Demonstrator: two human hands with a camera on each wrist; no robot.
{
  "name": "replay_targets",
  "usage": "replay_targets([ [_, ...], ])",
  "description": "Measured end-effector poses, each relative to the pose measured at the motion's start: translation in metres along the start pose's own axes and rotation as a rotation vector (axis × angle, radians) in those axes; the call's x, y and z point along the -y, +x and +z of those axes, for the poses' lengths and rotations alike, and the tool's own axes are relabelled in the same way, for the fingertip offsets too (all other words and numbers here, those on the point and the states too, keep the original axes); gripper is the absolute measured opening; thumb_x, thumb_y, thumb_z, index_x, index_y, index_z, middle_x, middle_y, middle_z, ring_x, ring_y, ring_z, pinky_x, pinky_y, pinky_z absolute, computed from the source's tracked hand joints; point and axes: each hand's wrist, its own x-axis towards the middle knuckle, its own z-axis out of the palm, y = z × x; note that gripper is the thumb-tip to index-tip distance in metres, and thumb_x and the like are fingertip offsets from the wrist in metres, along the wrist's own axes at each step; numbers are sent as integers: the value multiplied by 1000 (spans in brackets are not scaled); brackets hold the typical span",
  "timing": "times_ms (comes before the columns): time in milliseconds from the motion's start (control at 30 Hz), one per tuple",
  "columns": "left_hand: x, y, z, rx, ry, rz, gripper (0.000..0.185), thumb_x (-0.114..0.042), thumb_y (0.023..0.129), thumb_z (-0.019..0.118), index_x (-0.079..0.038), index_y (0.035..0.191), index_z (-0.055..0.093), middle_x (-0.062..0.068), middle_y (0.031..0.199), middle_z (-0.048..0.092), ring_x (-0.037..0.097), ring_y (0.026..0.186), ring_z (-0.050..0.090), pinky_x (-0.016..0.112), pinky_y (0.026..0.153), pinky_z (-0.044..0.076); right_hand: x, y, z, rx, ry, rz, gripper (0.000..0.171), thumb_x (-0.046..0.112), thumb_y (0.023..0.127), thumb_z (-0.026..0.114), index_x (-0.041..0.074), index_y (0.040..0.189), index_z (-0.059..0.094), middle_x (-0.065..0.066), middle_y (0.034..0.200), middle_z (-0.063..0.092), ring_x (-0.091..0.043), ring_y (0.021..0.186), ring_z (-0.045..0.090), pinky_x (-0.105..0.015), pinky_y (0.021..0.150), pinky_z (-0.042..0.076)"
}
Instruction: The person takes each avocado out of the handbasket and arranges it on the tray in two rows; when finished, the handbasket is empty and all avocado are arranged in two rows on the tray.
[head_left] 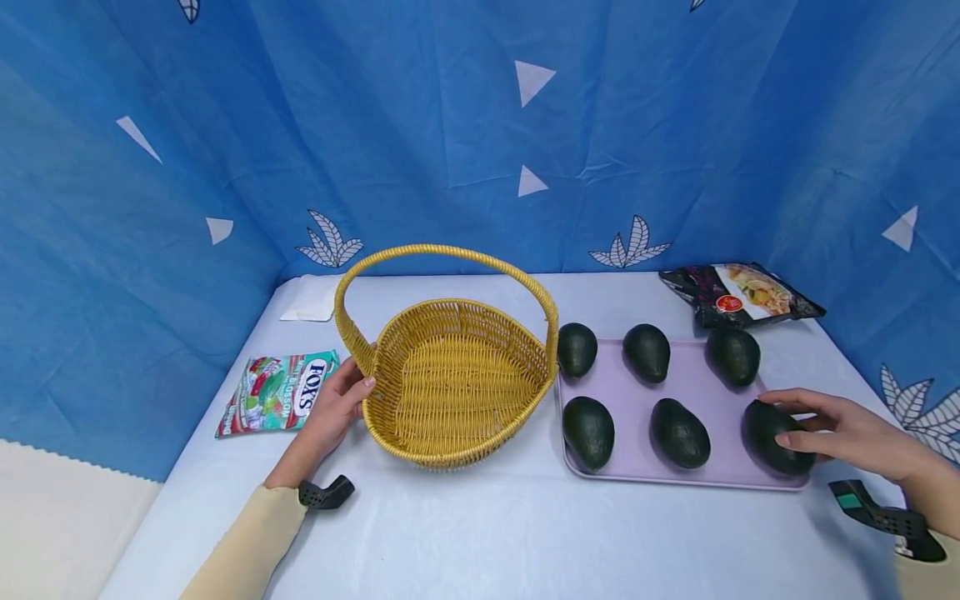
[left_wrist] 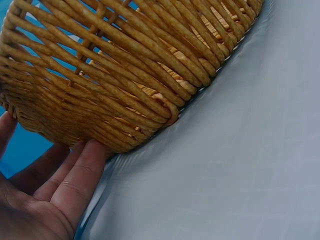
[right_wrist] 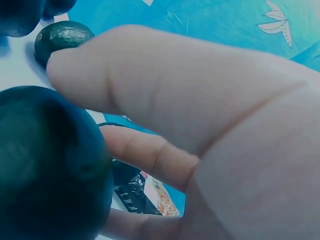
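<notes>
A yellow wicker basket (head_left: 457, 442) with a tall arched handle stands empty on the pale table. My left hand (head_left: 351, 393) lies against its left wall; in the left wrist view the straight fingers (left_wrist: 75, 175) touch the basket (left_wrist: 125, 75) near its base. To the right, a lilac tray (head_left: 637, 400) carries several dark green avocados. My right hand (head_left: 795, 419) curls its fingers and thumb round the front right avocado (head_left: 772, 440), which rests on the tray. In the right wrist view that avocado (right_wrist: 45, 165) fills the lower left, with the hand (right_wrist: 200, 125) wrapped over it.
A FOX'S candy bag (head_left: 279, 392) lies left of the basket. A black noodle packet (head_left: 738, 293) sits behind the tray, and white paper (head_left: 311, 300) lies at the back left corner. Blue cloth walls close the table on three sides.
</notes>
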Motion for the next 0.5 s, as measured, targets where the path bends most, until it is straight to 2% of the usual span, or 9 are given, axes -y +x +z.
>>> replay_targets([
  [500,0,1,4,-6,4,-30,64,-18,105,53,-11,162,25,22,159,37,-4,119,53,15,92,53,-3,-1,1,-53,-14,8,63,32,101,61,-10,143,40,-48,142,36,-55,108,58,-50,71,58],
])
